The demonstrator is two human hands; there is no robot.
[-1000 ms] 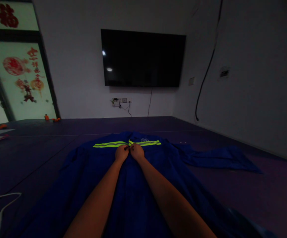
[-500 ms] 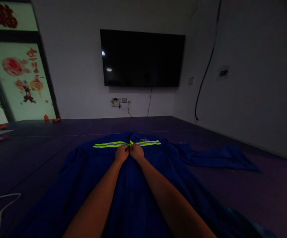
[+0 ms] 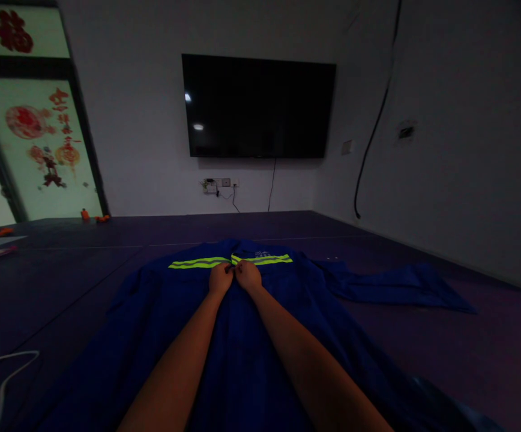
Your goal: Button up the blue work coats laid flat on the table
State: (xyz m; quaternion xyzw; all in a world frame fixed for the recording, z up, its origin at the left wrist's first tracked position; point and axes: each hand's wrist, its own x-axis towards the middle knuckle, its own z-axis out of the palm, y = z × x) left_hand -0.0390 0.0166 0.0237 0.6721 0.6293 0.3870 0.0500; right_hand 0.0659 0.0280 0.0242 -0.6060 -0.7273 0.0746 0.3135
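A dark blue work jacket lies spread on the purple floor, front side up. Yellow-green reflective strips with a grey band cross its chest, and small white lettering sits above the right-hand strip. My left hand and my right hand meet at the middle of the front, just below the strips. Both are closed, fingers pinching the cloth along the front opening. What exactly lies between the fingertips is too dark and small to make out. One sleeve stretches out to the right.
The purple floor runs to the walls. A white cable lies at the lower left. Small orange objects are by the door. A television hangs on the far wall, and a black cable dangles at the right.
My hands stay at the same place on the jacket, with only slight finger movement. The cloth edge between the reflective strips has shifted a little to the left.
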